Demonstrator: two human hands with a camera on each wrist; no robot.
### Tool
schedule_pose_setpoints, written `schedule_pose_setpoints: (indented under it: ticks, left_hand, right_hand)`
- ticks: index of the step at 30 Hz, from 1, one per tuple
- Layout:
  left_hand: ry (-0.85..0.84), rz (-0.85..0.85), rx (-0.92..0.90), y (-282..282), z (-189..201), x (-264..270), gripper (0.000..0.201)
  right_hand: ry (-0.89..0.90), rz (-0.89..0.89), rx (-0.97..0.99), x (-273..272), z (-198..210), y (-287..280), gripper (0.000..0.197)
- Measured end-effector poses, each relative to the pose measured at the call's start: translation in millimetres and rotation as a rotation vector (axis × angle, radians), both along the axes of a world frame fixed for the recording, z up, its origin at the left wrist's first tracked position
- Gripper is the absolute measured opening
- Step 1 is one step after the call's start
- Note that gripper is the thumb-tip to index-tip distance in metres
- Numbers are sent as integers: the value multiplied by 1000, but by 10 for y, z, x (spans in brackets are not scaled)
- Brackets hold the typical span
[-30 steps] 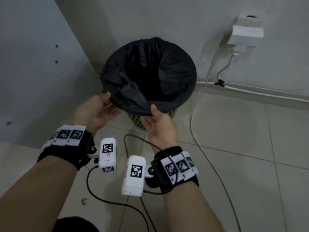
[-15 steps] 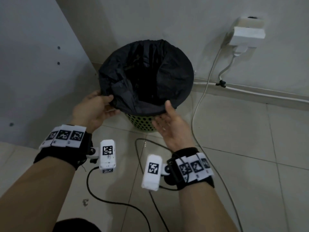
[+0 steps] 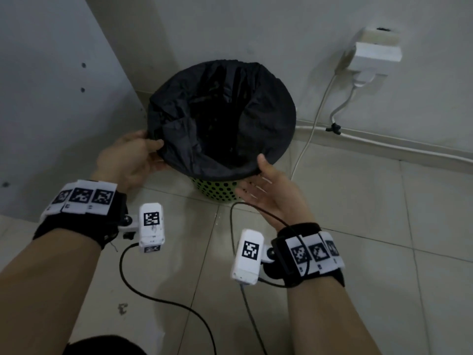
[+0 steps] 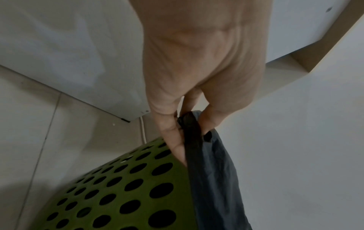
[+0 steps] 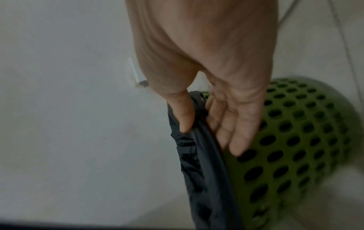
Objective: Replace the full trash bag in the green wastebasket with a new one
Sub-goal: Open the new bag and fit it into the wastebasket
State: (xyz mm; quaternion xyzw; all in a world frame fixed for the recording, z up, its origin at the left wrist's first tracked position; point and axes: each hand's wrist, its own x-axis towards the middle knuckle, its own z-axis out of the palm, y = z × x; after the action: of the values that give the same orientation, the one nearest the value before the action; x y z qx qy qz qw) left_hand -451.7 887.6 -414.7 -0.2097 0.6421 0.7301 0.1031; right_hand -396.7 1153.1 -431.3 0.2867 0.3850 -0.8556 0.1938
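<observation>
The wastebasket (image 3: pixel 217 190) stands on the tiled floor (image 3: pixel 358 226) in a corner, a cabinet panel (image 3: pixel 51 98) to its left and the wall (image 3: pixel 281 34) behind it. The trash bag (image 3: pixel 222 119) sits in it, its edge folded out over the rim. The left hand (image 3: pixel 128 160) is at the rim's left side, the right hand (image 3: pixel 268 190) at its near right. A wall socket (image 3: pixel 373 55) is mounted up right, its cable (image 3: pixel 311 129) dropping to the floor right of the wastebasket. A conduit (image 3: pixel 409 147) runs along the wall's foot.
</observation>
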Motion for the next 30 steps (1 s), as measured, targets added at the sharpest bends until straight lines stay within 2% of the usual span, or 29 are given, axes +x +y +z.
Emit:
schedule_pose_setpoints:
  ticks: [3, 6, 8, 14, 17, 23, 28, 30]
  left_hand:
    - [-8, -55, -22, -20, 14, -10, 34]
    - [-13, -80, -41, 12, 43, -29, 33]
    - [-7, -55, -62, 57, 29, -49, 31]
    - [-44, 74, -29, 202, 24, 6, 20]
    - [-89, 98, -3, 231, -17, 88, 15]
    - [-114, 197, 120, 237, -18, 48, 19]
    - [-63, 300, 105, 199, 5, -9, 24]
    - [-99, 238, 96, 222, -10, 48, 23]
  right_hand:
    - [-5, -57, 70, -106, -15, 175, 50]
    - [-11, -102, -45, -160, 65, 213, 23]
    - [-20, -105, -73, -166, 103, 213, 17]
    - [-3, -72, 16, -130, 119, 39, 32]
    - [-9, -62, -24, -66, 71, -59, 39]
    - [8, -90, -54, -17, 21, -160, 39]
    - [30, -120, -115, 90, -2, -317, 33]
    - [51, -105, -114, 102, -16, -342, 37]
